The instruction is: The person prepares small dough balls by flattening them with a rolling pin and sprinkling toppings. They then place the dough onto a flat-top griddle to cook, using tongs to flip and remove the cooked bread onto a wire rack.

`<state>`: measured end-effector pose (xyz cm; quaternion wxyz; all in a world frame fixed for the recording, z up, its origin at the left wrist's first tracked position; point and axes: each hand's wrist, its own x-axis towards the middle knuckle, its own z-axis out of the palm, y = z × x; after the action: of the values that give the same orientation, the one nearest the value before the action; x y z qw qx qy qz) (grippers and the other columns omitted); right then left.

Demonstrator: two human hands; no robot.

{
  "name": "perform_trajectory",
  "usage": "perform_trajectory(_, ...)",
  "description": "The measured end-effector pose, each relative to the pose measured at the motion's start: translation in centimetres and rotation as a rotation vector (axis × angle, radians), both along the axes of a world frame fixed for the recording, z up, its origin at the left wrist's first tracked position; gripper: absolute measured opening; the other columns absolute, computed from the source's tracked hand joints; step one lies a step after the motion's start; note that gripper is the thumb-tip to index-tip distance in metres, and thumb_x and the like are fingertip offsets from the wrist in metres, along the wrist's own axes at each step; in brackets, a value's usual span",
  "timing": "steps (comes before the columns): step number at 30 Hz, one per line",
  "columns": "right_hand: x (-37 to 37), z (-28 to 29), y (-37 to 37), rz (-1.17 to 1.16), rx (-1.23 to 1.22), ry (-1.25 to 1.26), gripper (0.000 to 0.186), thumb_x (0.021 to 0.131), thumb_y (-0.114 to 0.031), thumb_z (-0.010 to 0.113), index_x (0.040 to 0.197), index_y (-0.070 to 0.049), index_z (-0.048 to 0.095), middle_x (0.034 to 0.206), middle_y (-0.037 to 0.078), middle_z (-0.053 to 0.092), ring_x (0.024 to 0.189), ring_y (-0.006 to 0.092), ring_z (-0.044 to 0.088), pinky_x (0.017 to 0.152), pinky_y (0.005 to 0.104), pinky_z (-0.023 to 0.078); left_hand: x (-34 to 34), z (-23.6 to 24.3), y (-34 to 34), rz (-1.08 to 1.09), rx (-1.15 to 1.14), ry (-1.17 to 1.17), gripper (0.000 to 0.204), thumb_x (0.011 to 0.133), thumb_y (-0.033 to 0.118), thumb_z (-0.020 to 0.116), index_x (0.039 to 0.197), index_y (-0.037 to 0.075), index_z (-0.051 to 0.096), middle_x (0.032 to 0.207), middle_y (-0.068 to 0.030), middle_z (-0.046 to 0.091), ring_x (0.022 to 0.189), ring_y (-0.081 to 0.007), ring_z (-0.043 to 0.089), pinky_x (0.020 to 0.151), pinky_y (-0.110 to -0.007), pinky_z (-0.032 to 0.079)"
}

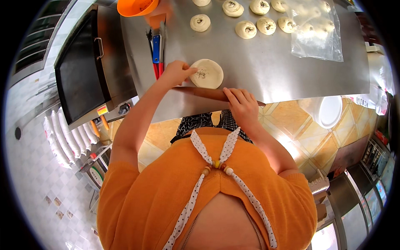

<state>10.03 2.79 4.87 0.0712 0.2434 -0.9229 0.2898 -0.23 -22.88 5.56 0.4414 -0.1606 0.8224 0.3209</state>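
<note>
A flat round of pale dough (214,73) lies on the steel table (266,66), with dark specks scattered on its left half. At its left edge is my left hand (177,74), thumb and fingers pinched together; anything between them is too small to make out. Along the table's front edge, just below the dough, lies a brown tapered rolling pin (204,93). My right hand (242,104) has its fingers curled over the pin's right part.
Several coiled dough buns (246,29) sit at the far side, some under a clear plastic bag (318,46). At the far left are an orange bowl (137,7) and tools with a blue handle (156,49) and red handles. A white bucket (330,111) stands on the floor, right.
</note>
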Motion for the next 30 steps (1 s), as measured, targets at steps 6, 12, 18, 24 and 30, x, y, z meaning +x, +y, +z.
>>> perform_trajectory(6, -3.9, -4.7, -2.7, -0.149, 0.230, -0.119, 0.055, 0.085, -0.034, 0.061, 0.131, -0.008, 0.048, 0.139, 0.011, 0.042, 0.130, 0.0298, 0.037, 0.101, 0.0494, 0.033, 3.1, -8.2, 1.5, -0.312, -0.399, 1.073, 0.059, 0.090, 0.036, 0.050, 0.133, -0.003, 0.040, 0.142, -0.0226, 0.035, 0.130, -0.0373, 0.035, 0.103, -0.052, 0.030)
perform_trajectory(12, -10.5, -4.7, -3.9, -0.224, 0.317, -0.057, 0.066, 0.090, -0.043, 0.050, 0.140, -0.003, 0.035, 0.149, 0.017, 0.028, 0.140, 0.0347, 0.021, 0.108, 0.0585, 0.019, -2.5, -8.9, 1.4, -0.141, -0.361, 1.062, 0.071, 0.089, 0.040, 0.049, 0.142, -0.003, 0.028, 0.148, -0.0219, 0.028, 0.136, -0.0371, 0.028, 0.107, -0.054, 0.022)
perform_trajectory(18, -3.1, -5.6, -3.3, -0.025, 0.311, -0.208, 0.078, 0.079, -0.044, 0.063, 0.141, -0.005, 0.035, 0.151, 0.014, 0.026, 0.140, 0.0321, 0.021, 0.108, 0.0592, 0.020, 4.6, -8.9, 0.5, -0.295, -0.321, 0.989, 0.076, 0.087, 0.042, 0.050, 0.144, -0.003, 0.024, 0.149, -0.0217, 0.026, 0.139, -0.0371, 0.023, 0.108, -0.055, 0.022)
perform_trajectory(24, -7.7, -5.4, -4.4, -0.162, 0.338, -0.140, 0.074, 0.081, -0.046, 0.060, 0.140, -0.007, 0.039, 0.151, 0.011, 0.028, 0.141, 0.0300, 0.020, 0.108, 0.0579, 0.021, 0.6, -9.5, 0.1, -0.227, -0.318, 1.095, 0.078, 0.087, 0.041, 0.052, 0.143, -0.005, 0.022, 0.148, -0.0229, 0.026, 0.138, -0.0387, 0.023, 0.108, -0.056, 0.022)
perform_trajectory(30, -5.8, -5.9, -3.1, -0.073, 0.337, -0.185, 0.070, 0.085, -0.043, 0.058, 0.141, -0.007, 0.037, 0.150, 0.008, 0.030, 0.141, 0.0292, 0.021, 0.108, 0.0572, 0.022, 3.2, -8.6, 0.8, -0.252, -0.277, 1.053, 0.074, 0.089, 0.039, 0.051, 0.142, -0.005, 0.024, 0.148, -0.0235, 0.026, 0.138, -0.0384, 0.022, 0.107, -0.055, 0.022)
